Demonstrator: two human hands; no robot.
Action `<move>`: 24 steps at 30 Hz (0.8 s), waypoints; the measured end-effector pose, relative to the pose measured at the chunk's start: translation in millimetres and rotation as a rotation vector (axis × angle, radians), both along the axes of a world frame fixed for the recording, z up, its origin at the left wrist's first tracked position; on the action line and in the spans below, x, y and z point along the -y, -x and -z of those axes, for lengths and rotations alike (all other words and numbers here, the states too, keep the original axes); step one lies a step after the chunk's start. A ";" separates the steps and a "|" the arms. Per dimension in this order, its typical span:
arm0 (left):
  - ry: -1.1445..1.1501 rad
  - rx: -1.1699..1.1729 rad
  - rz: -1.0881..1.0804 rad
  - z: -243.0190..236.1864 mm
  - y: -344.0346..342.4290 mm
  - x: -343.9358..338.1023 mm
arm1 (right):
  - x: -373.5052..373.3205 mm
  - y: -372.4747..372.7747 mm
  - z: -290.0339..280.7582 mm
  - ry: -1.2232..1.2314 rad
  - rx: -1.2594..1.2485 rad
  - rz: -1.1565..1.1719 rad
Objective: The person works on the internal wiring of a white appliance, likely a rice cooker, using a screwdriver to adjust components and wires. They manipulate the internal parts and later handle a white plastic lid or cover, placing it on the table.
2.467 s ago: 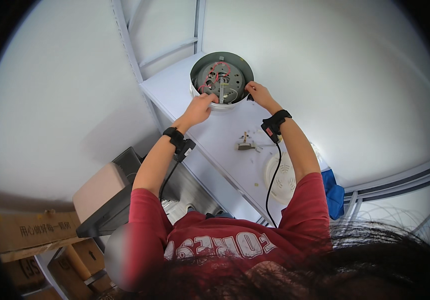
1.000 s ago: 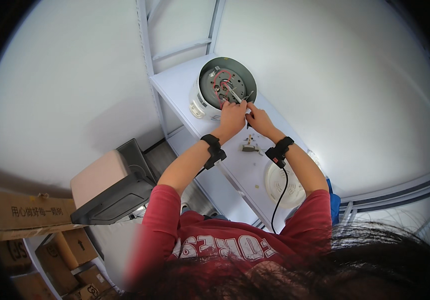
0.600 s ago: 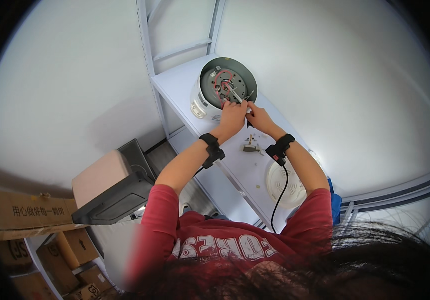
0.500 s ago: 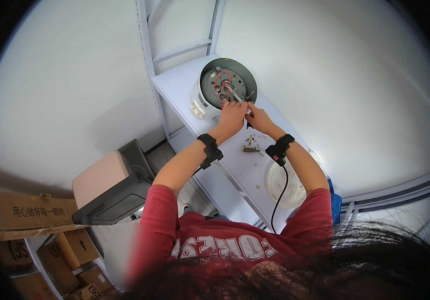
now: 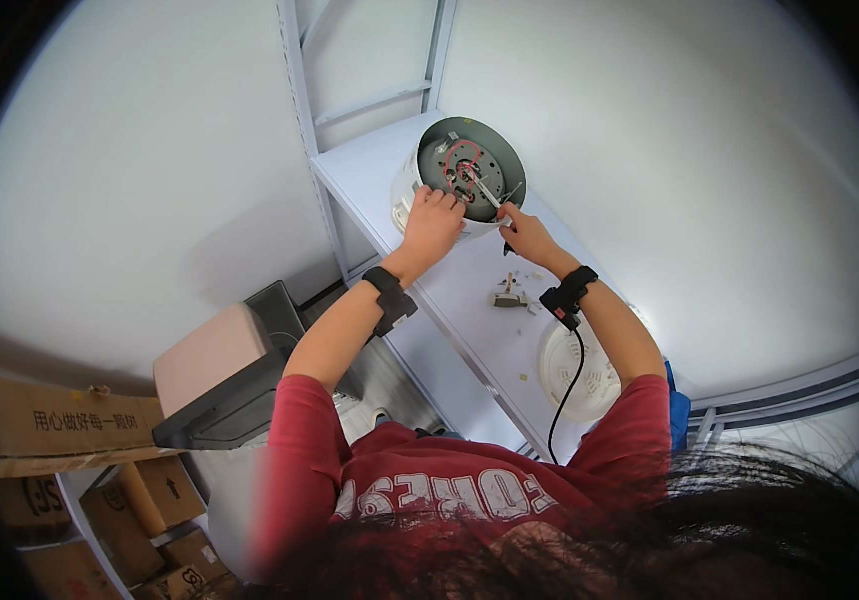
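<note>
An open cylindrical appliance (image 5: pixel 511 170), white outside and grey inside, stands tilted on a white shelf (image 5: pixel 448 306), with a perforated metal plate (image 5: pixel 483 160), red wires and a pale metal bar (image 5: pixel 486 188) inside. My left hand (image 5: pixel 434 220) has its fingers bent over the front-left rim, gripping it. My right hand (image 5: pixel 530 234) is closed at the front-right rim by the bar's lower end; what it holds is hidden, with something dark just below. Nearer me lie a pliers-like tool (image 5: pixel 507 300), small loose parts and a round white vented cover (image 5: pixel 557 370).
A metal rack frame (image 5: pixel 370 100) rises behind the shelf. At lower left are a pink-topped grey bin (image 5: pixel 209 352) and cardboard boxes (image 5: pixel 90 420) on racking. A blue cloth (image 5: pixel 680 405) is at the right, beside black cables running from my wrist bands.
The appliance has tilted and turned since the earliest frame. In the last half second my left hand has shifted left and up along its rim, apart from my right hand.
</note>
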State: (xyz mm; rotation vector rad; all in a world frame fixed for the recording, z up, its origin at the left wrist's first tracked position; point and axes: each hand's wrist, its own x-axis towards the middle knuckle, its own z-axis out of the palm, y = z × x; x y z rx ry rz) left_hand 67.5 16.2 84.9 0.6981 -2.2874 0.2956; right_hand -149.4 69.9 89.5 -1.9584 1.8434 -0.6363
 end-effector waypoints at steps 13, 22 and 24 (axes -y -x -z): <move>-0.139 -0.184 0.089 16.8 47.8 -15.0 | -11.3 -6.7 -5.5 0.094 -0.045 -0.069; -0.056 -0.274 0.181 -8.0 4.1 11.2 | -3.4 3.3 -5.2 0.093 -0.090 -0.049; -0.070 -0.244 0.148 -13.0 -6.5 18.1 | -1.8 4.4 -4.6 0.094 -0.082 -0.043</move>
